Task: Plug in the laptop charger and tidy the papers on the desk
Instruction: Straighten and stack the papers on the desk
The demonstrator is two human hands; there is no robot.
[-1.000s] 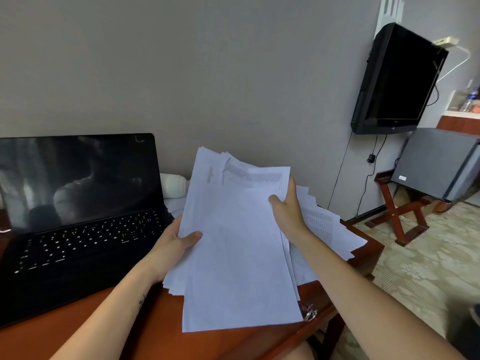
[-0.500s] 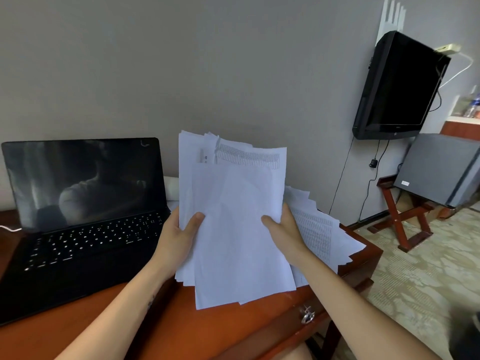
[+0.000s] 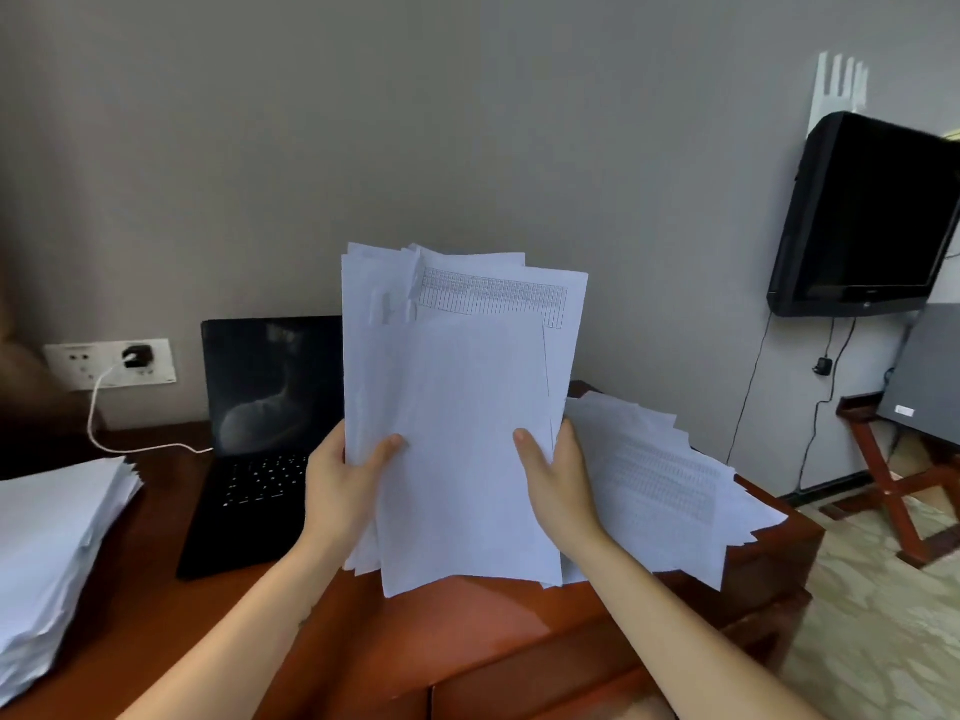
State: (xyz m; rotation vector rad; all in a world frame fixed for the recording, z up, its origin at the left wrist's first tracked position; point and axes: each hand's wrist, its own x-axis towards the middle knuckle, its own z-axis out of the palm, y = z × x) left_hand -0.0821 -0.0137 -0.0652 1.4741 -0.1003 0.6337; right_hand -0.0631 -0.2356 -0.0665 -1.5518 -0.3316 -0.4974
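I count: one sheaf [image 3: 467, 407], gripped upright by my left hand [image 3: 337, 491] and right hand [image 3: 558, 485]; one stack [image 3: 47, 553]; one fanned spread [image 3: 660, 491]; one laptop [image 3: 260, 459]; one charger [image 3: 136, 356], plugged in.

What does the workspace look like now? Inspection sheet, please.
Surface: red-brown wooden desk.
Job's things: sheaf of papers held upright, edges uneven; loose papers fanned on the desk's right end; paper stack at left; open laptop, screen dark; charger in the wall socket.
Clutter: nothing seen.
Hands: left hand and right hand each grip one side of the sheaf.
Cables: white cable runs from the charger to the laptop's left edge; dark cables hang below the TV.
Surroundings: grey wall, wall-mounted TV, grey box on a wooden stand.
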